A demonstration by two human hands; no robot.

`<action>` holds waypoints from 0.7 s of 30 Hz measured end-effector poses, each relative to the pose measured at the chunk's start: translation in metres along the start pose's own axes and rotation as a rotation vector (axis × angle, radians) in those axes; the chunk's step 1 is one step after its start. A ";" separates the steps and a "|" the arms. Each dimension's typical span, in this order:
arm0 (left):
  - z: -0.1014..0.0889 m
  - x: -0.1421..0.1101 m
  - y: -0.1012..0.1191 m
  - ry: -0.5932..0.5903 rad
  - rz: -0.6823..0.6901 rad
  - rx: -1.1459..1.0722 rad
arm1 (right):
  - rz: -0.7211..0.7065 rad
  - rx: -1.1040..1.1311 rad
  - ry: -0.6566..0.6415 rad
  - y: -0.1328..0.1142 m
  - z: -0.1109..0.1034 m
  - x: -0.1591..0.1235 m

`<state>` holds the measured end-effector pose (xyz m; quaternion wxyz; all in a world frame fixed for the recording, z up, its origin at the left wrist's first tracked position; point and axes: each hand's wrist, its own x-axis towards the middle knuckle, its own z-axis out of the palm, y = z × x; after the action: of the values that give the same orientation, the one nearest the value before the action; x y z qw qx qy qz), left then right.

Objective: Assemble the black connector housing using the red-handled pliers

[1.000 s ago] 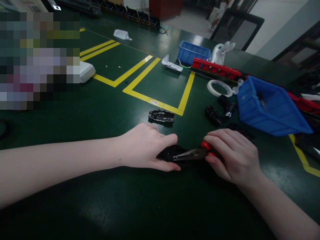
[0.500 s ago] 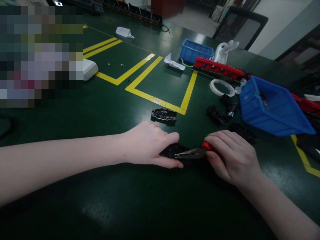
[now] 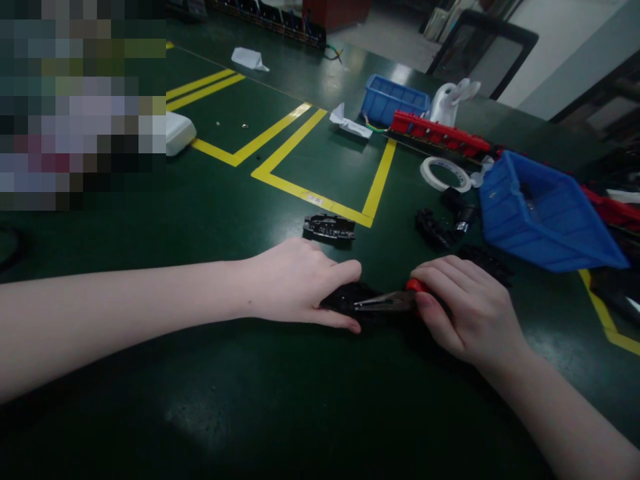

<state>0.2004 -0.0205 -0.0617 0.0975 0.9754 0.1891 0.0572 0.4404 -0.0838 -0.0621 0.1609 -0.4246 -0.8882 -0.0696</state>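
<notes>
Where pliers (image 3: 401,302) meet part (image 3: 344,300), tabletop (image 3: 250,400) spreads around

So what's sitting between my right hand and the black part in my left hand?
The red-handled pliers: in the head view, they stretch from your right hand to the black part.

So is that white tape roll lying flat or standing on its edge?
Flat: the white tape roll shows its ring as a wide oval, with the green tabletop visible through its hole.
</notes>
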 end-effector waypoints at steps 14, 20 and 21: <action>0.001 0.000 0.004 -0.008 0.017 0.094 | -0.011 -0.006 0.006 -0.007 0.000 0.001; 0.000 0.001 0.004 -0.007 0.033 0.084 | -0.062 -0.018 0.004 0.001 -0.001 0.000; 0.000 0.001 0.004 -0.010 0.035 0.083 | -0.071 -0.022 0.004 0.002 -0.001 0.000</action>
<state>0.2026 -0.0239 -0.0611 0.0568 0.9821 0.1736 0.0463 0.4423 -0.0829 -0.0607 0.1556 -0.3942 -0.9016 -0.0860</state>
